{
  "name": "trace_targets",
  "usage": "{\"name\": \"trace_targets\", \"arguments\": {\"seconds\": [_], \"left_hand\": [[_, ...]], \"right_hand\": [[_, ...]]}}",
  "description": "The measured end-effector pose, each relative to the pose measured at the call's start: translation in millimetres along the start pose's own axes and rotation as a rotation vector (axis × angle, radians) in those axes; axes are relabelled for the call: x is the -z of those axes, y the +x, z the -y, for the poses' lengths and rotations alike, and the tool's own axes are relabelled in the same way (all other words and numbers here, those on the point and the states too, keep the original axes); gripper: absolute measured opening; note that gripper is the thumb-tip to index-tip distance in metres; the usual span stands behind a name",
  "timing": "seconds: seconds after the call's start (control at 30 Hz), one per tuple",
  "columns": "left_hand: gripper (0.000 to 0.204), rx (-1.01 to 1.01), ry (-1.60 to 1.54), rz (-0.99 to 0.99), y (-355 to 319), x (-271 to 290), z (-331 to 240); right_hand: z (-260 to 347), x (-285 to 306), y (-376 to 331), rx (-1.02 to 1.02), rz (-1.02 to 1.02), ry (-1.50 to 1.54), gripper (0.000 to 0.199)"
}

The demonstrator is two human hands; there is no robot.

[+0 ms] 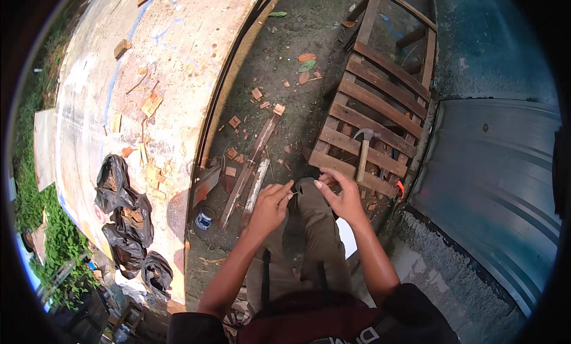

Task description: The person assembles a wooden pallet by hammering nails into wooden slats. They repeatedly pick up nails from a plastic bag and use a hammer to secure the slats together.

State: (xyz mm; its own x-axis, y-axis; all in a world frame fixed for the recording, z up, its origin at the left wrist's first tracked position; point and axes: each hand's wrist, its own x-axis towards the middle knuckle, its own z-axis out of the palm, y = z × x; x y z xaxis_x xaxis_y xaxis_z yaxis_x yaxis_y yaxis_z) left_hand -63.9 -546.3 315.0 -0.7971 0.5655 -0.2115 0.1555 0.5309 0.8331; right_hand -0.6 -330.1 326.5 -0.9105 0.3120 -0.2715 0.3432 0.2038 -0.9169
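Both hands are held over my knees in the middle of the view. My left hand [272, 207] has its fingers drawn together with the thumb, and something too small to name shows at the fingertips. Close by on the right, my right hand [341, 195] has curled fingers brought near the thumb; what lies between them cannot be made out. Under the hands are my olive trousers [315, 219]. Beyond the right hand a claw hammer [363, 156] with a wooden handle rests on a brown slatted wooden frame [372, 115].
To the left is a large worn board tabletop [178, 64] with wood scraps and black plastic bags [135, 219] of small pieces. On the ground lie long wood strips [253, 165], wood blocks [234, 121] and a small can [204, 218]. A metal panel [488, 183] is at right.
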Motion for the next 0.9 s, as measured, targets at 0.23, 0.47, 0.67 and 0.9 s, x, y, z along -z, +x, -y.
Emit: {"name": "trace_targets", "arguments": {"seconds": [0.23,0.47,0.67,0.9], "left_hand": [[0.023,0.273,-0.247,0.117,82.3,-96.1,-6.3],[0.019,0.416,-0.466,0.266,108.5,-163.4,3.0],[0.016,0.395,-0.418,0.170,136.8,-176.3,5.9],[0.020,0.185,-0.278,-0.070,266.7,-166.4,10.3]], "right_hand": [[-233.2,88.6,38.1,-0.352,-0.562,-0.504,0.058],[-293.7,62.5,26.2,-0.481,-0.376,-0.230,0.053],[-286.2,76.2,38.2,-0.744,-0.313,-0.172,0.040],[-221.0,115.5,40.8,-0.643,-0.379,0.147,0.045]]}}
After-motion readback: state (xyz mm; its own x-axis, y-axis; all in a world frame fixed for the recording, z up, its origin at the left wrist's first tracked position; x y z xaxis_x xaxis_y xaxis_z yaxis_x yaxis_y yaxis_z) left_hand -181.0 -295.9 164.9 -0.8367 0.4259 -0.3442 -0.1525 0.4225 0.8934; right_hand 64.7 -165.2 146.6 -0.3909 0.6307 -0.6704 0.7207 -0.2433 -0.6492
